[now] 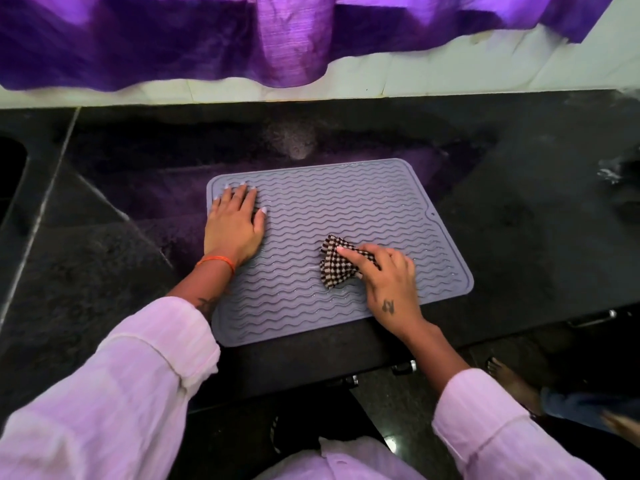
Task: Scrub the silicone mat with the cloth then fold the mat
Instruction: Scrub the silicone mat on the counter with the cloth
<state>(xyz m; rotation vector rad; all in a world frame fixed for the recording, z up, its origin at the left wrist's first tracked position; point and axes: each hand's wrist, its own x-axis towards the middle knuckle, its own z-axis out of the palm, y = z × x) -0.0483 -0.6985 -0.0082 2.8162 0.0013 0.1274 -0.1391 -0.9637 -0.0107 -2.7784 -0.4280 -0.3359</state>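
Pressing my left hand [234, 226] flat on the silicone mat [346, 209], I grip the cloth [334, 263] with my right hand [388, 285].

Mat [346, 216]: grey silicone, matt with slight wet sheen, wavy raised ridges all over, smooth raised rim. Cloth [337, 263] on the mat: woven fabric, brown-and-cream check, coarse, crumpled. Worktop [519, 202] under the mat: dark speckled polished stone, glossy; curtain [207, 39] behind the mat: purple fabric, satiny sheen; sleeves [114, 393]: thin pale ribbed cloth.
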